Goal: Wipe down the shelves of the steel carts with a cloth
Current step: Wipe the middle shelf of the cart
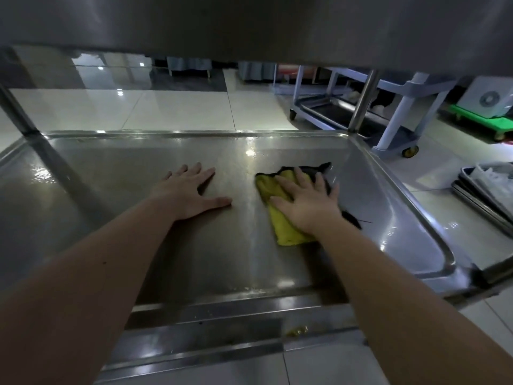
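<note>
A steel cart shelf (116, 173) with a raised rim fills the middle of the head view, under another steel shelf (249, 23) overhead. A yellow cloth with a dark backing (280, 229) lies flat on the right half of the shelf. My right hand (308, 201) presses down on the cloth with fingers spread, covering its middle. My left hand (191, 193) rests palm down on the bare steel left of the cloth, fingers apart, holding nothing. Wet streaks shine on the shelf's surface.
Steel posts (363, 98) rise at the shelf's far corners. A grey plastic cart on wheels (399, 118) stands behind on the right. Stacked steel trays (483, 201) lie on the tiled floor at the right. A green dolly (483, 120) carries a white box.
</note>
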`<state>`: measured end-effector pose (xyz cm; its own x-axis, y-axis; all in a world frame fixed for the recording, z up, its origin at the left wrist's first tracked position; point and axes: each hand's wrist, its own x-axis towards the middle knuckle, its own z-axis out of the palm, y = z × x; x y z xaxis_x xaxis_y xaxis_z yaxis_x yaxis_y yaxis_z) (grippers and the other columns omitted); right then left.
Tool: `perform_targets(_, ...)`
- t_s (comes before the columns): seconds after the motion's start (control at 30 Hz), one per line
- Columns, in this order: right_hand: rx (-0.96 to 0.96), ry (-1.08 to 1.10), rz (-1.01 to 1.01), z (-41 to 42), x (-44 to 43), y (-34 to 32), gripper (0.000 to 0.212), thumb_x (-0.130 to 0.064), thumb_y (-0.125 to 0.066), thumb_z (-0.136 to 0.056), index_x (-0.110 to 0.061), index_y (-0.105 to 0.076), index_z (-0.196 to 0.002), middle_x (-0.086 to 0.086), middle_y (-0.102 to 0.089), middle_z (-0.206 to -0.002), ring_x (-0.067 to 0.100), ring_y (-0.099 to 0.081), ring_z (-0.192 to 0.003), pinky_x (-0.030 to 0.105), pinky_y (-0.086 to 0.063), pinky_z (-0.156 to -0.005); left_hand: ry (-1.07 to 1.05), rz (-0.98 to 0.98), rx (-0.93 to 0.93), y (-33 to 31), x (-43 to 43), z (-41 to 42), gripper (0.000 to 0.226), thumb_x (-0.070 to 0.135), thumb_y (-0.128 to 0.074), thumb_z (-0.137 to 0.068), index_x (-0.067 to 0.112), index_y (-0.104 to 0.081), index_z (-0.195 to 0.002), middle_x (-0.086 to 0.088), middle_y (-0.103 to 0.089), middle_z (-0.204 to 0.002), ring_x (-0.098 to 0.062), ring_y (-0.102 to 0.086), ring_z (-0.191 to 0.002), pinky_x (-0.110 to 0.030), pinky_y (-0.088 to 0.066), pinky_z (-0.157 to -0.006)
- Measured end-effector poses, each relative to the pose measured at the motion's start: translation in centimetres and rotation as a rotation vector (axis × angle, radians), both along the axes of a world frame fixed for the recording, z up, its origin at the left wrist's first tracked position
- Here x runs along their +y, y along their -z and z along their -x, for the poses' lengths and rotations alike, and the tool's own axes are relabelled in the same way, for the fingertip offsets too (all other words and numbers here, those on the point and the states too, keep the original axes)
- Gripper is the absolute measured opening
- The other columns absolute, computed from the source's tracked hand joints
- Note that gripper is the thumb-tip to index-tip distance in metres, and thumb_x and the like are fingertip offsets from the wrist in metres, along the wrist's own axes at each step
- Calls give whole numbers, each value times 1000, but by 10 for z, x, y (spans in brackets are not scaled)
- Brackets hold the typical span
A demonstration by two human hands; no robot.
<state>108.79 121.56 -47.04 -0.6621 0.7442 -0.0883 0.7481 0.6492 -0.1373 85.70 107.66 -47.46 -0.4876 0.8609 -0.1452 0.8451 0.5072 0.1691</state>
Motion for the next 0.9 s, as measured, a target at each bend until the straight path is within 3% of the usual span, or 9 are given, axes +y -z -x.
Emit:
perform_targets(0.13,-1,251,31,-70,73,-3,62,-71,-22,-92,-52,-7,-149,-11,7,-163,35,7,-148,65,0,-115,3,-25,21,1,1,0,112,99,-25,-57,43,-7,-153,7,-1,-163,-22,-2,-150,-44,-3,-121)
perform_targets(0.23,-1,402,36,-94,97,-3,61,-70,-22,-93,-49,-10,-150,-9,5,-163,37,9,-148,67,5,-113,11,-21,-13,2,3,0,124,105,-21,-46,43,-10,-153,6,-4,-163,-23,-4,-150,-44,-6,-120)
perform_targets(0.3,-14,438,36,-78,95,-2,61,-68,-21,-95,-47,-9,-151,-7,6,-163,40,11,-147,70,7,-110,7,-8,-20,-3,3,-3,117,100,-29,-54,42,-9,-153,7,-3,-163,-22,-3,-150,-43,-5,-120)
perform_targets(0.37,-2,389,36,-41,83,-2,60,-66,-20,-95,-47,-8,-151,-6,8,-163,41,11,-146,73,5,-109,2,2,-24,-8,1,-7,109,93,-38,-62,41,-10,-153,8,-2,-163,-21,-2,-150,-42,-4,-119)
perform_targets(0.5,33,60,13,71,22,0,57,-63,-23,-95,-49,-14,-150,-9,6,-163,41,9,-147,71,6,-109,-5,6,-33,-6,2,-3,121,96,-36,-54,35,-8,-155,8,-1,-163,-18,-1,-150,-41,-3,-120)
perform_targets(0.67,78,-253,111,132,-25,-3,53,-59,-24,-98,-48,-21,-150,-17,-1,-162,27,6,-150,58,7,-116,-1,-12,-23,0,-3,9,121,88,-44,-63,24,1,-155,6,1,-163,-16,-1,-150,-39,-2,-121)
perform_targets(0.8,62,-175,103,87,29,-3,54,-63,-25,-97,-52,-14,-149,-18,0,-162,26,2,-150,57,0,-118,-14,4,-30,0,-3,4,138,102,-29,-44,25,-3,-156,9,1,-163,-14,-1,-150,-39,-3,-122)
perform_targets(0.9,47,49,76,23,88,-2,56,-65,-22,-96,-52,-9,-149,-15,2,-162,30,1,-149,60,-3,-117,-18,-12,-23,0,-2,0,135,101,-31,-46,26,-5,-156,10,1,-163,-13,-1,-150,-39,-2,-122)
